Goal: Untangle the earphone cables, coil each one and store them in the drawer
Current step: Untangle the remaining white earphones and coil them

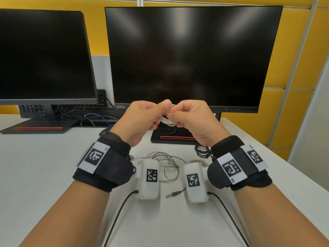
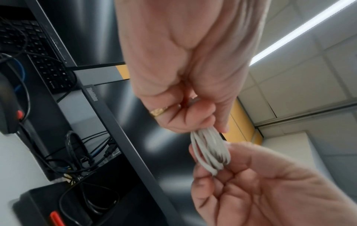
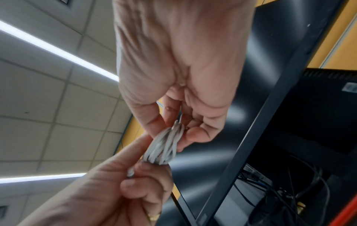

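Near the desk's (image 1: 53,175) front edge, between your wrists, a grey earphone cable (image 1: 166,164) lies loose and uncoiled. Above it, your left hand (image 1: 140,118) and right hand (image 1: 192,118) both pinch the white earphone coil (image 1: 167,120) with curled fingers — held clear of the surface. Loosen either pinch and those springy loops could unwind — perhaps dropping onto the grey one and tangling. No drawer is visible.

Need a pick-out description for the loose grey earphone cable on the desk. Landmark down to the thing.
Start at the white desk, in front of the right-hand monitor's stand. The grey earphone cable lies in loose loops below the raised wrists, its jack plug nearest the person. Unlike the white cable held up in both hands and the black bundle, it is uncoiled.
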`<state>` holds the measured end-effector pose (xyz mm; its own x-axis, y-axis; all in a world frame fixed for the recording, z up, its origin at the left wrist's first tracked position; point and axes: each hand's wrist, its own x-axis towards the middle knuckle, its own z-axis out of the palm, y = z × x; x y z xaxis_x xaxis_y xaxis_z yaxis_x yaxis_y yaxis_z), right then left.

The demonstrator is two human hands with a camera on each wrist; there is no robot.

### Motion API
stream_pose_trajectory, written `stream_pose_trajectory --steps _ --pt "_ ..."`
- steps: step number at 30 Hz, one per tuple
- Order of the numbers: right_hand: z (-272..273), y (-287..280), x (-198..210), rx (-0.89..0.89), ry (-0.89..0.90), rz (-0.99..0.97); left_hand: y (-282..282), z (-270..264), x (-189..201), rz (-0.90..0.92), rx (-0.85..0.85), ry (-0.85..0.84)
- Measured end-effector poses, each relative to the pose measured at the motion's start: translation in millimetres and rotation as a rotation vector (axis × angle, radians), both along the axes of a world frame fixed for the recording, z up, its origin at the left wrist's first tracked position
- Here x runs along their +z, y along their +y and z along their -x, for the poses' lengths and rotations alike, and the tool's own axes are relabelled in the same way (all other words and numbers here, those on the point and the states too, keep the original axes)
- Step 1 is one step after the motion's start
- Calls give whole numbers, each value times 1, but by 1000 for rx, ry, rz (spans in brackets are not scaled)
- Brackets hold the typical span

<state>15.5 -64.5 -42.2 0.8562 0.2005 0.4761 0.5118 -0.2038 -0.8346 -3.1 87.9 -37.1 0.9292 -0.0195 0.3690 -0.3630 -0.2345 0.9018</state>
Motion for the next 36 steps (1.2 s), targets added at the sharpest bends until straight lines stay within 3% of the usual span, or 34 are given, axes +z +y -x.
stream_pose_trajectory --steps 10,16,21,26,30,33,36 --pt "6 -10 7 271 269 -277 3 -5 -1 20 47 -25" --pt "1 -8 5 155 299 -288 0 -5 -3 -86 66 -62" --pt "0 -8 4 179 258 -273 -1 -7 -4 -81 108 -74" --pt "-3 -16 6 242 261 -345 2 -5 -2 -41 47 -38" --pt "-5 -19 8 66 226 -355 8 -1 3 19 -28 6" --pt "-7 -18 7 -22 188 -294 6 -3 1 -35 39 4" --pt "-3 -16 9 10 223 -164 4 -3 -2 -99 99 -35"
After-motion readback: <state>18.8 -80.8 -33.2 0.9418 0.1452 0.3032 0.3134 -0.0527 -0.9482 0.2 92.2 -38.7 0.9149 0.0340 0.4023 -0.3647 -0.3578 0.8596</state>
